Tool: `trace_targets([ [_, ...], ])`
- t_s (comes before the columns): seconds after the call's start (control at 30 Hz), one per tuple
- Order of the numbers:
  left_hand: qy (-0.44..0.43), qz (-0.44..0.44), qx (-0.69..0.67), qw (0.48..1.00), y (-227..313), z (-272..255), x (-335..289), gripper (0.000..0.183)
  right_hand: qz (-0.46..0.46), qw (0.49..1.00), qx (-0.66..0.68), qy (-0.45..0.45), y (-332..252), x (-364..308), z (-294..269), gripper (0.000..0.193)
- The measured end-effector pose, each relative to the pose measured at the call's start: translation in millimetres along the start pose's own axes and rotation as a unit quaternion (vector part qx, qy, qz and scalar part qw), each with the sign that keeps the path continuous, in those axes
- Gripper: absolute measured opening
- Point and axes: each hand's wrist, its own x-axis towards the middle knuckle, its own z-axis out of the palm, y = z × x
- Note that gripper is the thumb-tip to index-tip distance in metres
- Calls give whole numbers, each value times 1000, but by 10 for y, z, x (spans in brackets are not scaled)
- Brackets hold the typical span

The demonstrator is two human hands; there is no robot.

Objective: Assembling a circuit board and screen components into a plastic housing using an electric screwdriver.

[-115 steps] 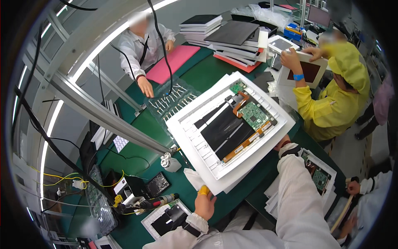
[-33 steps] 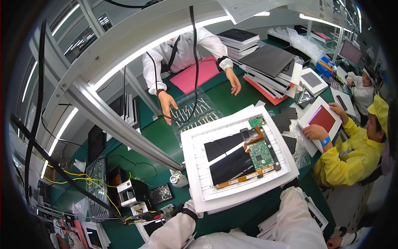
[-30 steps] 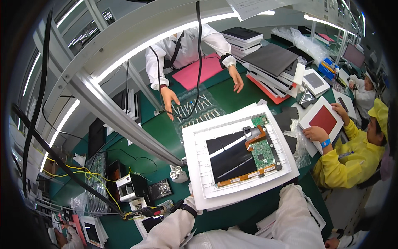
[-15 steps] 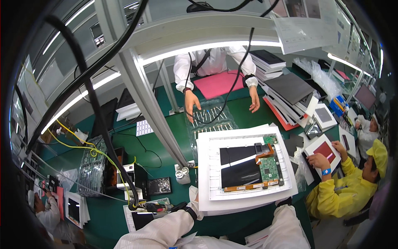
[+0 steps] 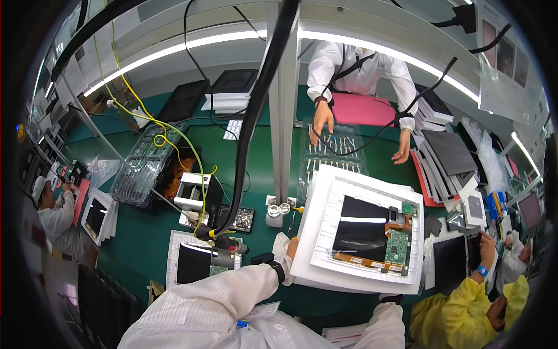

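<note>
1. O'clock dirs run from ctr of open-backed white unit (image 5: 363,232) (blk panel, grn board); 12 = away from wearer.
2. R hand: hidden at near edge, 5 o'c; only dk cuff (image 5: 390,298) shows. Can't tell how far fingers are open or what they hold.
3. L hand (image 5: 292,247): 9 o'c, at L edge of white sheets (image 5: 305,256); fingers mostly hidden, can't tell how far closed.
4. Unit lies on the sheets, slightly turned; sheets stick out past its L edge. Can't tell if sheets touch the grn surface (image 5: 381,163).
5. 9 o'c: bottle (image 5: 275,218) near sheets' L edge, then second unit (image 5: 195,262) further out. Grn surface shows betw. second unit & sheets.
6. 4 o'c: person in yellow (image 5: 456,311), close to the R side.
7. 11 o'c: grey post (image 5: 283,151), tight on that side; clear tray (image 5: 337,156) of cables just past far edge, co-worker's hand (image 5: 321,122) at it.
8. 1 o'c: grn surface betw. tray & board stack (image 5: 444,157); co-worker's other hand (image 5: 402,146) above it, unclenched.
9. 12 o'c, farthest: pink sheet (image 5: 363,109).
</note>
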Motion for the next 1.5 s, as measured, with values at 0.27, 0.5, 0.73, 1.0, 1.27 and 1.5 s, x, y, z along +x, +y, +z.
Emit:
trace_targets([
  [0.27,111,12,122,986,765,1023,-454,27,-16,1000,-3,10,-104,-69,-194,29],
  [0.5,55,39,206,976,1245,1469,-407,38,-32,999,-12,21,-323,-254,-129,29],
  [0.73,88,15,235,968,712,1529,280,41,-78,997,-9,16,-747,-337,21,28],
  [1.0,35,106,261,959,1372,1811,950,38,-92,995,11,-34,-805,253,651,28],
  [1.27,83,143,323,932,2158,1502,1616,36,-71,993,36,-87,-659,1410,1623,28],
  [1.5,90,159,341,922,2503,1450,1996,34,-64,992,34,-102,-663,2129,2175,28],
])
